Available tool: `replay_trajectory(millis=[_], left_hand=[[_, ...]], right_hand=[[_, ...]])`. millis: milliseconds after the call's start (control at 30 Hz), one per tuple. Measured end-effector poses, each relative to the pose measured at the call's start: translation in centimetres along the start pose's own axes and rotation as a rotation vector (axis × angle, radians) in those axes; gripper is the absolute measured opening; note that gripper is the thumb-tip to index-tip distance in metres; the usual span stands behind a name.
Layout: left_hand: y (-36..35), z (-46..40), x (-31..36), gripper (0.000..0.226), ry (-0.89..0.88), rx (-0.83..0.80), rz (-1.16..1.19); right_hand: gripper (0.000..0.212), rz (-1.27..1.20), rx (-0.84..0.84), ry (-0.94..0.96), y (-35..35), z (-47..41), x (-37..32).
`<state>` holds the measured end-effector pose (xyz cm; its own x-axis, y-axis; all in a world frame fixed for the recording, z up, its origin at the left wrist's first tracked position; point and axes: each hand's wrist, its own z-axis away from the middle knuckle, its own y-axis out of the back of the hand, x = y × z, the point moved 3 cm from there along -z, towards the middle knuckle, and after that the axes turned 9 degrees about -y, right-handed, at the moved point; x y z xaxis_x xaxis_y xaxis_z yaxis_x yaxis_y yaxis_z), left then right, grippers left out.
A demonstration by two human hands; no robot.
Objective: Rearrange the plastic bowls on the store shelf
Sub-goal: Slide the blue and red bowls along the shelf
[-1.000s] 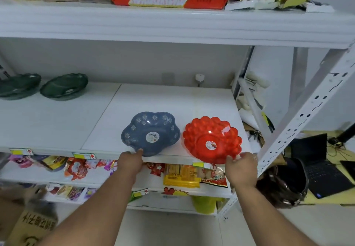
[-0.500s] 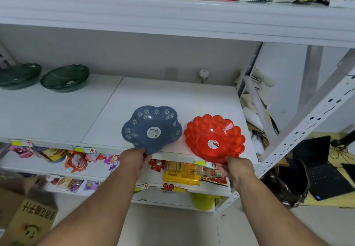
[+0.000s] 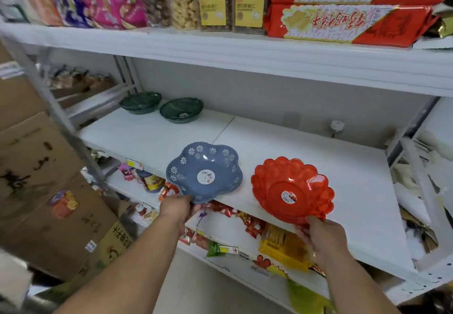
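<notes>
Gripping near rims: left hand [image 3: 177,206] pinches blue bowl [image 3: 204,171], right hand [image 3: 321,234] pinches red bowl [image 3: 293,190]. Both bowls extend up and away from fingers, over shelf [image 3: 282,147] front edge; green bowls [image 3: 181,109] far back-left.

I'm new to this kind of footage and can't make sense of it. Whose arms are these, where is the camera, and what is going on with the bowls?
There is no machine here. A person wears a wide-angle camera on the head, so you look forward and down along their own bare arms. The view bends straight lines, which is why the shelves seem tilted.

The left hand grips the near rim of a blue bowl with white flower prints. The right hand grips the near rim of a red bowl. Both bowls sit at the front edge of a white shelf.

Two dark green bowls stand side by side at the far left of that shelf. Snack packets fill the shelf above.
</notes>
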<state>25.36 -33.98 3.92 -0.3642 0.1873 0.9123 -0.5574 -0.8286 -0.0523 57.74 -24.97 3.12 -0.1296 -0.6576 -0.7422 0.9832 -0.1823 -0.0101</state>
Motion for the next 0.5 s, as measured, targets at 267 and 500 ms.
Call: replay_trajectory(millis=[267, 500], left_hand=[[9.8, -3.3, 3.6, 0.013, -0.091, 0.193, 0.037], [17.4, -7.3, 6.0, 0.009, -0.028, 0.268, 0.114]], right_hand=[[0.009, 0.172, -0.17, 0.051, -10.4, 3.0, 1.0], [0.013, 0.254, -0.239, 0.048, -19.3, 5.1, 2.9]])
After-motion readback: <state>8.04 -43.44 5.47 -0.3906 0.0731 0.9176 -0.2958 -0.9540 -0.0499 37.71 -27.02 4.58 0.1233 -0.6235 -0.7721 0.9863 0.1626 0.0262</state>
